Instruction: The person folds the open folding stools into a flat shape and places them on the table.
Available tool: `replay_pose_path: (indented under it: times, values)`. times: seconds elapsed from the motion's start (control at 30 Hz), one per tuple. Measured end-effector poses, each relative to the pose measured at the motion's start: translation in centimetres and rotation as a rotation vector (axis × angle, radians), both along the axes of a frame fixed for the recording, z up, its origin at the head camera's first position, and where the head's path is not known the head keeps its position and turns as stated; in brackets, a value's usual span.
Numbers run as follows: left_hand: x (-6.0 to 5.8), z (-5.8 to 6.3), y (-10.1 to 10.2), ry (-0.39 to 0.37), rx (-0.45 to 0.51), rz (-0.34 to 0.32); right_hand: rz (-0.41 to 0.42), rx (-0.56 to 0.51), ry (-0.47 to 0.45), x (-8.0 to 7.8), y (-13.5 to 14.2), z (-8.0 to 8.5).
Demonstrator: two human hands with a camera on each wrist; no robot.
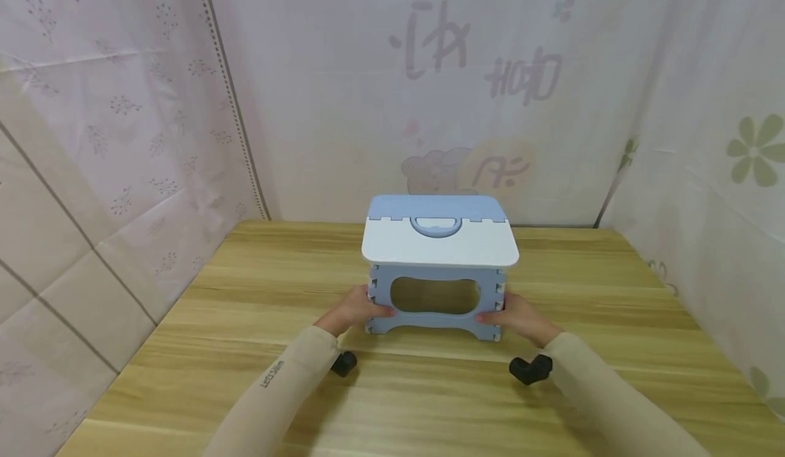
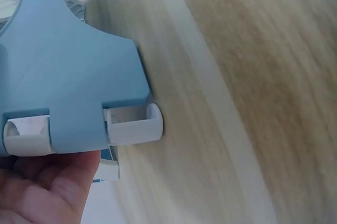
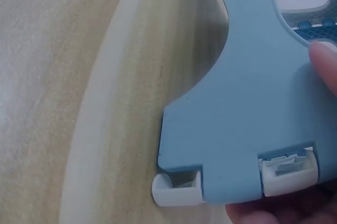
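A blue-and-white folding stool point(image 1: 439, 246) stands unfolded and upright, its top tilted toward the head camera's view and a carry handle point(image 1: 436, 227) set in the middle of the top. My left hand point(image 1: 358, 312) grips the left side of its front leg panel point(image 2: 68, 76), thumb across the front, fingers round the hinged edge. On the opposite side my right hand point(image 1: 522, 319) holds the same panel. Its thumb point(image 3: 325, 66) presses the blue face in the right wrist view, and its other fingers point(image 3: 289, 211) curl underneath the white hinge pieces, partly hidden.
The wooden table point(image 1: 245, 321) runs out to both sides of the stool. Light printed curtains point(image 1: 331, 103) hang behind it and along the left and right. Black wrist-mounted pieces point(image 1: 530, 369) stick out below the sleeves, close over the tabletop.
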State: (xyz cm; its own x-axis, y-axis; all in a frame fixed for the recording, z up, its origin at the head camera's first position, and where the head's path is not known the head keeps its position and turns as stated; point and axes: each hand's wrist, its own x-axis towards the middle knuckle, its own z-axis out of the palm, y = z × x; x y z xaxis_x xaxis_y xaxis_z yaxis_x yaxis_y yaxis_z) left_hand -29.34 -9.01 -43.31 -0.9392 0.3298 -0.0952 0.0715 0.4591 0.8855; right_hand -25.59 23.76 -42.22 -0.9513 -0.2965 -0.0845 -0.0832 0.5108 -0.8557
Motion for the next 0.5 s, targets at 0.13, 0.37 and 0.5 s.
replay_pose_path:
  times: [0.13,0.37,0.5]
  values:
    - [-0.04,-0.16,0.15,0.006,-0.013,0.021,-0.015,0.025,0.006,-0.25,-0.07,-0.27]
    - [0.01,-0.03,0.23,0.004,-0.032,0.041,-0.049,0.071,0.029,-0.36,-0.05,-0.22]
    - [-0.13,-0.08,0.05,-0.004,-0.033,0.042,-0.040,0.077,0.028,-0.48,-0.08,-0.13]
